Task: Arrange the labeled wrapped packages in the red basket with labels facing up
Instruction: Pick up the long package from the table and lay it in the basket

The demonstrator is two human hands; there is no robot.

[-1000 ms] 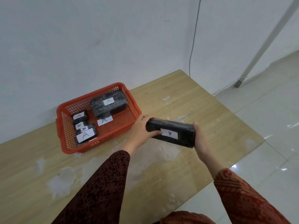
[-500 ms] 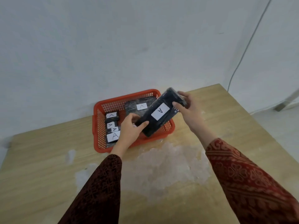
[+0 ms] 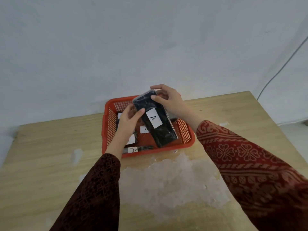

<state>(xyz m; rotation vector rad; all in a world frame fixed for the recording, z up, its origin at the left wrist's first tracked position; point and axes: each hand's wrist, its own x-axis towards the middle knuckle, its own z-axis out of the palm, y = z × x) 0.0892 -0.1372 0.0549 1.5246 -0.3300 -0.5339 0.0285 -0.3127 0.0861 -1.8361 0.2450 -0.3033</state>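
Both hands grip a long black package (image 3: 155, 120), label up, tilted above the red basket (image 3: 190, 140): left hand (image 3: 129, 121) mid-side, right hand (image 3: 168, 100) far end. Lowered carelessly, it could cover the smaller packages' labels (image 3: 133, 150).

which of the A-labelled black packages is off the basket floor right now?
The long black wrapped package, gripped by both the left hand and right hand, tilted above the red plastic basket. The smaller labelled packages lie inside.
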